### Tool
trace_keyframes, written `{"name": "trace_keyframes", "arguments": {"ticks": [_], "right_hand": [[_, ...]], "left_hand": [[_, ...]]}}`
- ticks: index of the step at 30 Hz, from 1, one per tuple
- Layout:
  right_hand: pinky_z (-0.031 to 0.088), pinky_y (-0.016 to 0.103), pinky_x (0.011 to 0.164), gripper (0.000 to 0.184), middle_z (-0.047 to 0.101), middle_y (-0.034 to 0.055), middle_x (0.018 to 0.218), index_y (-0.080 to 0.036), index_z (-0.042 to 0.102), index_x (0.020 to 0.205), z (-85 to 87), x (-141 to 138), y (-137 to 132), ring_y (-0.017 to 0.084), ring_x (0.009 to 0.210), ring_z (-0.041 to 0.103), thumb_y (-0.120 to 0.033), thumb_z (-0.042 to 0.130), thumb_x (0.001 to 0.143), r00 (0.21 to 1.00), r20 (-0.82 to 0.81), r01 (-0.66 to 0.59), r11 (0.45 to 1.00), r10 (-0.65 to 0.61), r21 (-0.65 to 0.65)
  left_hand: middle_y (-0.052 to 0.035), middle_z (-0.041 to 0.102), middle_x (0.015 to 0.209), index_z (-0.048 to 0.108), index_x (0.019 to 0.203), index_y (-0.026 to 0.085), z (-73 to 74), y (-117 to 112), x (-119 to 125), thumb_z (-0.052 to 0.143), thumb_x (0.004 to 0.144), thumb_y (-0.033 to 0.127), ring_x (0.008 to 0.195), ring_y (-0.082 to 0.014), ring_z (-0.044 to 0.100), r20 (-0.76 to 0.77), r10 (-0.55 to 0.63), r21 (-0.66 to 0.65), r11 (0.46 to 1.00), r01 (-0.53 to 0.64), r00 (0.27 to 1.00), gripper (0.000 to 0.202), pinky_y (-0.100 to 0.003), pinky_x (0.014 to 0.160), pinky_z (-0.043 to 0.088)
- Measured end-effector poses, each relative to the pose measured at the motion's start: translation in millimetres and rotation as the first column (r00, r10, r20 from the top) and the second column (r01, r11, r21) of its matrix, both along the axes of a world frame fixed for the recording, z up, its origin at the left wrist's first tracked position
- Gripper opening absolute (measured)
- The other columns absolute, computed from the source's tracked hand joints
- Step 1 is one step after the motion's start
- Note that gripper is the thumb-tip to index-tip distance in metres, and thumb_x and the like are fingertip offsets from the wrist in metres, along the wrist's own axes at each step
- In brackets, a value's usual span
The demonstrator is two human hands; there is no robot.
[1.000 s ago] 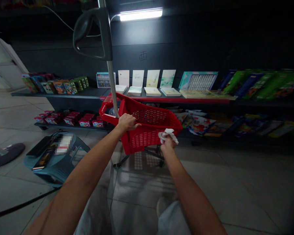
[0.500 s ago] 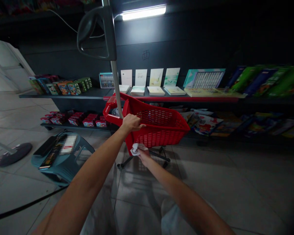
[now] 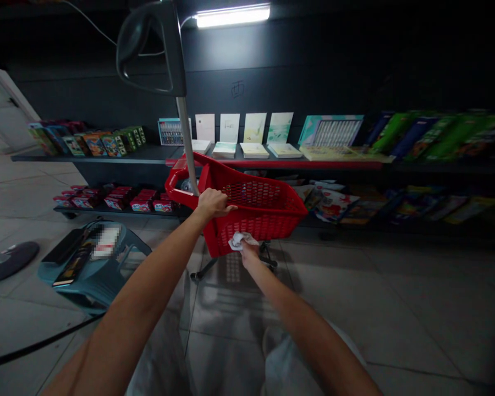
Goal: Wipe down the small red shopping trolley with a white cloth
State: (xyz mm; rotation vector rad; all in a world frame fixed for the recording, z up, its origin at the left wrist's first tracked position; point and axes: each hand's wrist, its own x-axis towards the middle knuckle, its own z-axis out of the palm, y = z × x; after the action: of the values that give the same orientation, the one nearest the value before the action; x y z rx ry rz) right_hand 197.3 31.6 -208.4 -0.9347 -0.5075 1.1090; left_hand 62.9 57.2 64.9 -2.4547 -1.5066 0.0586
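Observation:
In front of the shelves stands a red plastic shopping cart [image 3: 268,220] with perforated basket walls and dark wheeled legs. My left hand [image 3: 213,203] is closed over the basket's top edge, close to the handle, with the thumb pointing right. A grey pole [image 3: 185,132] with a dark loop-shaped head rises just behind that hand. Lower down, my right hand [image 3: 249,253] grips a crumpled white cloth [image 3: 241,241] against the basket's near side wall. Part of the cloth is hidden by the fingers.
A blue-green stool [image 3: 94,269] at left bears dark flat items and a blurred-out card. Books [image 3: 253,150] and boxed goods [image 3: 103,144] line the shelf behind, with snack bags [image 3: 332,203] below. A black cable [image 3: 41,344] runs at lower left.
My right hand has slid the cloth rightward and slightly up along the basket's side, away from its rear lower corner. My left hand keeps its hold; the whole view has shifted a little.

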Motion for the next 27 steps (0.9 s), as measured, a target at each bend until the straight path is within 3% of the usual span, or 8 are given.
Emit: {"name": "trace_keyframes", "arguments": {"ticks": [4, 9, 14, 17, 21, 24, 27], "right_hand": [[0.061, 0.031, 0.064, 0.028, 0.071, -0.0044, 0.079, -0.020, 0.061, 0.084, 13.4, 48, 8, 0.014, 0.068, 0.068, -0.020, 0.075, 0.060, 0.976, -0.025, 0.214, 0.971, -0.218, -0.107], [0.058, 0.024, 0.058, 0.027, 0.068, -0.0053, 0.076, -0.019, 0.060, 0.081, 35.5, 105, 7, 0.011, 0.064, 0.066, -0.015, 0.073, 0.058, 0.919, -0.047, 0.380, 0.911, -0.392, -0.160], [0.057, 0.024, 0.055, 0.028, 0.065, -0.0070, 0.071, -0.019, 0.057, 0.077, 64.4, 148, 6, 0.010, 0.057, 0.062, -0.013, 0.073, 0.055, 0.875, -0.080, 0.461, 0.872, -0.478, -0.167], [0.058, 0.025, 0.057, 0.027, 0.071, -0.0035, 0.081, -0.019, 0.059, 0.081, 86.1, 162, 8, 0.011, 0.062, 0.066, -0.014, 0.072, 0.057, 0.838, -0.071, 0.536, 0.841, -0.541, -0.075], [0.062, 0.029, 0.064, 0.023, 0.076, 0.0063, 0.096, -0.016, 0.067, 0.092, 108.5, 165, 10, 0.020, 0.080, 0.074, -0.023, 0.068, 0.069, 0.733, 0.206, 0.629, 0.761, -0.649, 0.161], [0.061, 0.037, 0.089, 0.025, 0.077, 0.0111, 0.105, -0.015, 0.070, 0.098, 115.0, 155, 9, 0.027, 0.103, 0.074, -0.028, 0.065, 0.077, 0.607, 0.441, 0.654, 0.731, -0.661, 0.195], [0.055, 0.044, 0.102, 0.032, 0.076, 0.0181, 0.111, -0.013, 0.071, 0.104, 116.8, 140, 7, 0.032, 0.116, 0.071, -0.035, 0.061, 0.083, 0.529, 0.603, 0.635, 0.750, -0.597, 0.185]], "left_hand": [[-0.0206, 0.079, 0.096, 0.084, 0.100, 0.014, 1.1, -1, 0, 0.038, 0.094, 0.079, 0.096, -0.0313, 0.075, 0.019, 0.020, -0.012, 1.000, -0.020, 1.000, 0.080, -0.035, 0.079, 0.046], [-0.0221, 0.078, 0.094, 0.084, 0.097, 0.013, 2.3, -3, 1, 0.035, 0.094, 0.081, 0.095, -0.0330, 0.075, 0.020, 0.011, -0.018, 1.000, -0.011, 1.000, 0.084, -0.036, 0.078, 0.047], [-0.0222, 0.079, 0.094, 0.084, 0.097, 0.013, 4.8, -5, 1, 0.036, 0.093, 0.082, 0.095, -0.0327, 0.075, 0.002, -0.005, -0.031, 0.999, 0.005, 1.000, 0.084, -0.035, 0.078, 0.047], [-0.0233, 0.078, 0.096, 0.084, 0.098, 0.012, 5.7, -5, 1, 0.035, 0.092, 0.083, 0.095, -0.0337, 0.075, -0.006, -0.011, -0.041, 0.999, 0.011, 1.000, 0.086, -0.035, 0.077, 0.047], [-0.0241, 0.078, 0.096, 0.084, 0.098, 0.011, 5.5, -4, 1, 0.034, 0.091, 0.084, 0.095, -0.0344, 0.075, -0.016, -0.030, -0.037, 0.999, 0.029, 0.999, 0.088, -0.036, 0.077, 0.047], [-0.0234, 0.078, 0.095, 0.084, 0.098, 0.012, 5.1, -4, 1, 0.034, 0.091, 0.084, 0.094, -0.0335, 0.075, -0.023, -0.036, -0.029, 0.999, 0.036, 0.999, 0.088, -0.035, 0.077, 0.046], [-0.0235, 0.078, 0.096, 0.083, 0.099, 0.012, 5.2, -5, 0, 0.034, 0.091, 0.084, 0.094, -0.0335, 0.075, -0.026, -0.037, -0.030, 0.999, 0.036, 0.999, 0.087, -0.035, 0.076, 0.046]]}}
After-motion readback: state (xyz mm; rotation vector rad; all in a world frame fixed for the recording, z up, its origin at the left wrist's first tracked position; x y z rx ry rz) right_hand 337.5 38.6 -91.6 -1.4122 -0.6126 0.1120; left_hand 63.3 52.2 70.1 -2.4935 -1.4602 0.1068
